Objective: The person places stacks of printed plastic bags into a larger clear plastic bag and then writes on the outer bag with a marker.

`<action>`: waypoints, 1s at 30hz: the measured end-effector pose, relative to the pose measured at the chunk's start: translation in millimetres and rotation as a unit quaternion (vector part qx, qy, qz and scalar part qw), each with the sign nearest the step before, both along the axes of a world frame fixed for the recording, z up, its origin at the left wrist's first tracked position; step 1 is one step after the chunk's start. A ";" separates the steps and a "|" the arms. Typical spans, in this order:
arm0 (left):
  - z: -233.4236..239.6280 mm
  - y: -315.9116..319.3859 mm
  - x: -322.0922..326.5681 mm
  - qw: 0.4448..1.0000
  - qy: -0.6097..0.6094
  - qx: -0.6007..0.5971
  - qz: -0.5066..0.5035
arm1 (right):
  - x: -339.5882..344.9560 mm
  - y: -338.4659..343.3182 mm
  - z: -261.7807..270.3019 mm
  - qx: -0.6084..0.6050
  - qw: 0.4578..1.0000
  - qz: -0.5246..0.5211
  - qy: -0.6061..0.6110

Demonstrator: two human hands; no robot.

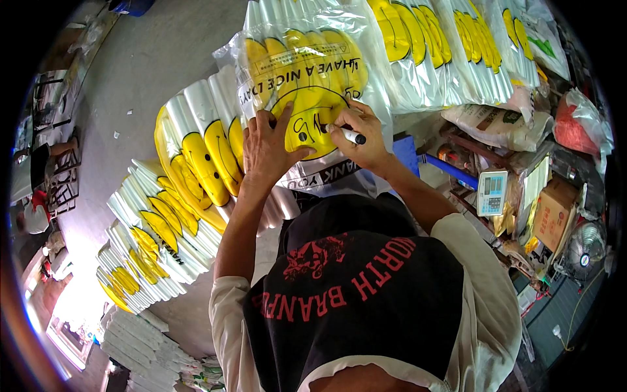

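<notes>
A clear plastic bag with a large yellow smiley face (321, 105) lies before me on a row of stacked bags. My left hand (269, 147) presses flat on it, fingers spread and thumb near the lower edge of the smiley. Between the fingers of my right hand (365, 134) is a marker pen (353, 136) with a white barrel and a black end. Its tip is hidden by the fingers. Black handwritten strokes (313, 121) show on the bag beside that hand, and more stand near its right edge. Printed lettering also runs across the bag.
Bundles of smiley bags (205, 161) stretch to the lower left, and more bundles (431, 44) reach the upper right. At right are a digital scale display (492, 193), a cardboard box (553, 213), a fan (583, 250) and filled sacks (499, 125). Another person (41, 159) is at far left.
</notes>
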State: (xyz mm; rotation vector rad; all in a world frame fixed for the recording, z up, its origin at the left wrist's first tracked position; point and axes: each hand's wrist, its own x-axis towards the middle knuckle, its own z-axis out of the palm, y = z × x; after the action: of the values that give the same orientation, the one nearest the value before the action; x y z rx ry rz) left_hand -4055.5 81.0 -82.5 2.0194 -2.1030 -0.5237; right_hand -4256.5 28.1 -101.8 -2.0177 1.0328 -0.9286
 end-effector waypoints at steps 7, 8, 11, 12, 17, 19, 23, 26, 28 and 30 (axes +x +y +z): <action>0.2 -2.1 0.2 1.000 0.004 0.014 0.002 | -0.7 3.5 0.9 0.000 1.000 0.007 -0.005; 0.4 -1.5 -0.5 1.000 0.005 0.015 0.001 | -0.3 4.6 0.6 0.007 1.000 0.014 -0.001; 1.3 1.6 -0.4 1.000 -0.010 0.024 0.004 | -11.2 -6.6 -0.2 -0.011 0.998 -0.003 0.069; 0.3 1.3 0.1 1.000 -0.011 0.023 0.004 | -9.8 -7.2 -1.6 -0.021 0.999 -0.001 0.046; -0.3 -0.9 -0.2 1.000 -0.011 0.013 0.003 | -5.7 -1.7 -5.5 0.013 1.000 0.015 0.022; 0.8 0.5 -2.1 1.000 0.001 0.005 0.013 | -13.0 3.8 -6.0 0.032 0.999 0.029 0.025; -0.5 -0.6 -1.3 1.000 0.003 0.005 0.010 | -26.9 2.0 3.0 0.031 0.999 0.033 -0.002; -0.7 -0.4 -2.1 1.000 -0.005 0.010 0.001 | -32.4 -0.6 -0.9 -0.021 1.000 0.008 -0.005; 0.7 2.8 -1.8 1.000 -0.016 0.016 0.010 | -33.1 1.3 2.3 0.010 1.000 -0.008 -0.006; -0.4 3.6 -1.5 0.999 -0.036 0.002 0.010 | -32.6 1.1 4.3 0.044 0.999 -0.028 -0.007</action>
State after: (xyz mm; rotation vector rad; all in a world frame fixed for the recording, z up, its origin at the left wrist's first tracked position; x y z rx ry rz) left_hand -4057.1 84.6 -82.8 2.0895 -2.1210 -0.4581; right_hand -4289.1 29.1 -97.5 -1.9158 1.1081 -0.9093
